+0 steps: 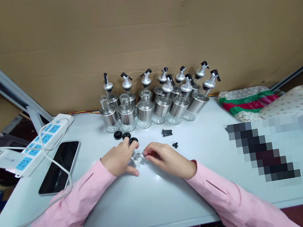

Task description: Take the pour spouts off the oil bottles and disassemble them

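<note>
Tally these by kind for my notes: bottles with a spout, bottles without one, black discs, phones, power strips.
Bottles with a spout: 9
Bottles without a spout: 3
Black discs: 3 showing, one partly hidden
Phone: 1
Power strip: 1
Total: 17

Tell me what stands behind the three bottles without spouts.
Three spouted bottles stand there, heads showing above, with cardboard farther back. The front bottles mostly hide their lower bodies; anything fully covered cannot be seen.
</note>
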The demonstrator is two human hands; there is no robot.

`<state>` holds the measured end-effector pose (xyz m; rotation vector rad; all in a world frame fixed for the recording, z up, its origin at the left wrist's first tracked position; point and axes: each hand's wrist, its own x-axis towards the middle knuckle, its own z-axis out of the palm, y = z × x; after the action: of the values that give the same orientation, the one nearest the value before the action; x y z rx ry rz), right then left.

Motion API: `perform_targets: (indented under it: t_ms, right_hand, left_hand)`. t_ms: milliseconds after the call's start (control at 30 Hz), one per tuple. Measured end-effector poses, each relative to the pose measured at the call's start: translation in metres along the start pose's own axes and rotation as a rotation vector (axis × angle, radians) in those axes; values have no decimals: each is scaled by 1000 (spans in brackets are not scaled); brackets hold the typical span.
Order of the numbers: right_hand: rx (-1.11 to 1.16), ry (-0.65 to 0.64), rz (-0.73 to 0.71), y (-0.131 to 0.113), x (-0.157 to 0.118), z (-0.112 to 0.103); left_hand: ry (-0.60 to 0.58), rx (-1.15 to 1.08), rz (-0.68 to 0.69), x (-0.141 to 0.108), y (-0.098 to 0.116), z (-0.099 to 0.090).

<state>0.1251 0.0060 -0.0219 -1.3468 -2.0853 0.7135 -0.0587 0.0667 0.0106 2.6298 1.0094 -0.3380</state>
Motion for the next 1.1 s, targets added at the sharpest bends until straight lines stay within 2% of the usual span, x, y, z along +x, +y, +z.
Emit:
perform_targets:
  t_ms: [167, 333, 467, 600, 667, 700, 833, 900, 1000, 1100]
  right_hand:
    - [18, -66, -119, -4, -1, 0]
    - [-23, -70, -156, -7, -1, -2]
    - [-16, 25, -119, -8, -1, -8]
    - [2, 208, -67, -7, 0, -15]
    - [-4, 267, -37, -3, 1, -17]
    - [-3, 267, -27, 0, 3, -17]
    - [33, 214, 13, 16, 16, -19]
    - [35, 235, 40, 23, 24, -20]
    - [19, 230, 51, 25, 35, -20]
    - [-1, 246, 71, 18, 42, -18]
  left_hand:
    - [-74, 63, 22, -4, 7, -4]
    - [-31, 259, -105, -14, 22, -11]
    - [37, 336, -166, -23, 35, -15]
    - [201, 373, -111, -32, 47, -11]
    - [266, 372, -31, -34, 57, -1]
    - [298, 360, 53, -34, 62, 7]
    - [411, 203, 598, -28, 85, 52]
    - [406, 140, 757, -23, 91, 72]
    - [377, 102, 778, -18, 90, 84]
    - [372, 80, 750, -15, 85, 80]
